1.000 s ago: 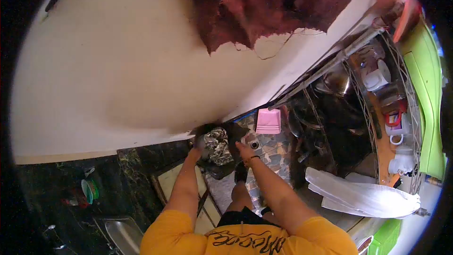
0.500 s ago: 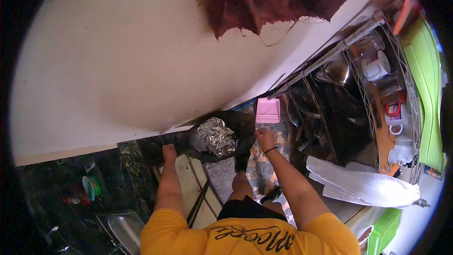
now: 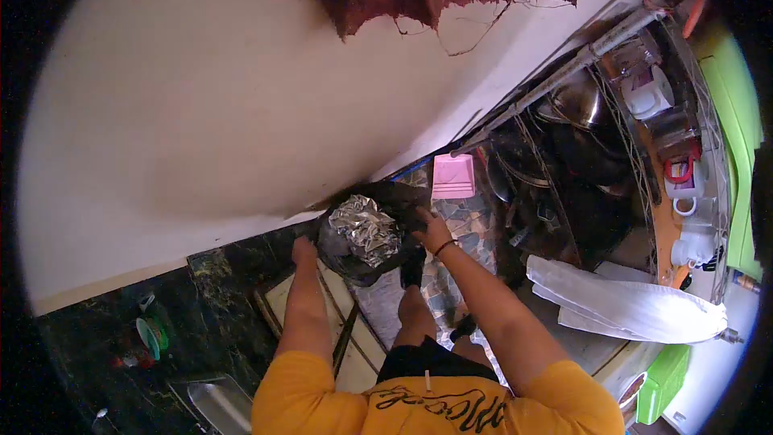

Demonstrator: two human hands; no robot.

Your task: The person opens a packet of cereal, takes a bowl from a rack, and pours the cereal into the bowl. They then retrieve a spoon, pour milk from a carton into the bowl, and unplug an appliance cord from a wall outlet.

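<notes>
A black plastic bag (image 3: 352,270) hangs below me, with crumpled silver foil (image 3: 366,229) filling its mouth. At the bag's left side, my left hand (image 3: 303,250) is closed, apparently around the thin edge of the plastic. On the opposite side is my right hand (image 3: 436,231), wearing a dark wristband; its thumb and fingers are apart against the rim of the bag. The fingertips of both hands are partly lost against the dark plastic.
A pink dustpan (image 3: 453,176) lies on the patterned floor beyond my right hand. Shelves with pans (image 3: 576,102) and mugs (image 3: 684,177) line the right, near a white cloth (image 3: 620,306). A dark counter (image 3: 233,286) with a sink (image 3: 219,404) stands at left.
My right hand has shifted up and left toward the foil, and its fingers have spread. The bag's rim has drawn in closer around the foil. My left hand has moved slightly nearer the bag.
</notes>
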